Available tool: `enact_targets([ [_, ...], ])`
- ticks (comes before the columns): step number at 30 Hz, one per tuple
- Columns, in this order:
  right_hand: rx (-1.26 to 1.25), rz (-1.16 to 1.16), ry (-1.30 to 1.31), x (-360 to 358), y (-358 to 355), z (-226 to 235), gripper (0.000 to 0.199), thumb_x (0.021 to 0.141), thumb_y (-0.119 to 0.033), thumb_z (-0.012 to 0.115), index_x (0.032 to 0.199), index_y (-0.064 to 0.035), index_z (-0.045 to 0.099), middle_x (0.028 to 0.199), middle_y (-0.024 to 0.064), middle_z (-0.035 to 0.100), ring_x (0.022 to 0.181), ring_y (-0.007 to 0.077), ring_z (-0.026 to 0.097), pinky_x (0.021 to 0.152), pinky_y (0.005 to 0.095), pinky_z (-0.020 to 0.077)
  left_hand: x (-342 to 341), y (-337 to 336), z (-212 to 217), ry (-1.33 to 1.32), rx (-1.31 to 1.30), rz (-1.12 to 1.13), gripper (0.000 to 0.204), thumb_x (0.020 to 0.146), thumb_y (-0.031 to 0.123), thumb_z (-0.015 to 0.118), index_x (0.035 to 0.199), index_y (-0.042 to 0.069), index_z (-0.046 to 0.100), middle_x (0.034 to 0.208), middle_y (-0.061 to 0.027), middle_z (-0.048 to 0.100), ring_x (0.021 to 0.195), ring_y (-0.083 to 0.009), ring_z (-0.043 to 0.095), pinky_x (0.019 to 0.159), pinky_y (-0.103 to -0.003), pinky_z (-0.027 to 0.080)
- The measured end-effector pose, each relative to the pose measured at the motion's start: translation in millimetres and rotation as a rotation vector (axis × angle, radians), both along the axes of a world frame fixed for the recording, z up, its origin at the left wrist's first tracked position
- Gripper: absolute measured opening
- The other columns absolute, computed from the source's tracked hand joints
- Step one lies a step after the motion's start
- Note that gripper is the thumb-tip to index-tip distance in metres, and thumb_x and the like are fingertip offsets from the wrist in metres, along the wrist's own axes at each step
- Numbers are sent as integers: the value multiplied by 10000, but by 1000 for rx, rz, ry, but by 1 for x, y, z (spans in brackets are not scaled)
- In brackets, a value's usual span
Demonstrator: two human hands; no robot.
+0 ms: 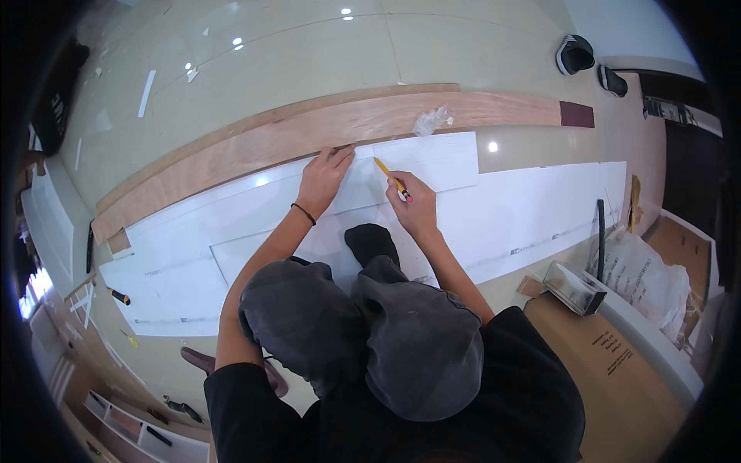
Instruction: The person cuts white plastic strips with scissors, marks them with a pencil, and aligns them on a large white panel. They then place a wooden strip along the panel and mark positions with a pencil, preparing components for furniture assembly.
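Observation:
My right hand [414, 204] grips a yellow pencil [384, 167] with a pink eraser end. The pencil's tip rests at the surface of a long white sheet [451, 158], just right of my left hand [324, 176]. The fingers of that left hand are stretched out over the sheet's far edge, where it meets a long wooden plank [262, 143]. Something thin and dark shows by its fingertips, too small to make out. A wider white sheet [540, 208] with printed marks lies beneath the first one.
A crumpled clear plastic scrap [430, 121] lies on the plank. A utility knife [118, 296] sits at the left. To the right are a metal box-shaped piece [573, 288], a plastic bag [644, 282] and cardboard [594, 363]. Dark shoes [575, 55] stand at the far right.

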State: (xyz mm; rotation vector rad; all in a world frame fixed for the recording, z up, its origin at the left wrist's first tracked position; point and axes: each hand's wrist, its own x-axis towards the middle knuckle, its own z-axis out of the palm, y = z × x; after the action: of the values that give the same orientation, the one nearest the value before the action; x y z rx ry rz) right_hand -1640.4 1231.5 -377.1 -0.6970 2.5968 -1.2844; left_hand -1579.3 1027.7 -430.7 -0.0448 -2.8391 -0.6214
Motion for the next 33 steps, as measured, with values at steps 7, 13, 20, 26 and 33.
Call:
enact_targets([
  [7,1,22,-79,5,-8,-2,160,882,-114,675,1009,-17,679,869,158,710,749,253,705,663,327,547,2,-2,0,-18,3,-25,355,794,76,602,1144,46,659,1219,2,642,1013,-213,609,786,-301,568],
  [13,21,2,-92,-2,-8,-2,157,878,-112,679,1003,-18,678,851,160,703,734,244,699,659,324,546,2,-3,1,-74,38,-23,410,767,34,601,1170,61,668,1271,3,644,1021,-219,606,830,-302,560],
  [20,34,-20,-52,-5,-4,-3,153,861,-118,682,982,-25,674,820,153,703,724,260,706,637,329,549,2,-4,0,-45,37,-40,346,801,73,595,1140,44,655,1236,-11,639,1031,-231,603,812,-305,560],
  [26,-7,2,-35,-5,-4,-3,145,858,-124,681,967,-30,669,812,153,699,724,266,707,627,333,543,4,-4,0,-48,40,-30,400,780,28,585,1174,41,652,1256,-10,644,1039,-226,594,830,-304,550],
  [33,9,85,-132,1,-12,-7,150,884,-109,674,999,-13,673,830,153,703,748,213,708,700,308,552,5,-2,-3,-51,44,-33,385,784,37,586,1163,40,651,1238,-20,646,1040,-230,598,837,-309,549],
])
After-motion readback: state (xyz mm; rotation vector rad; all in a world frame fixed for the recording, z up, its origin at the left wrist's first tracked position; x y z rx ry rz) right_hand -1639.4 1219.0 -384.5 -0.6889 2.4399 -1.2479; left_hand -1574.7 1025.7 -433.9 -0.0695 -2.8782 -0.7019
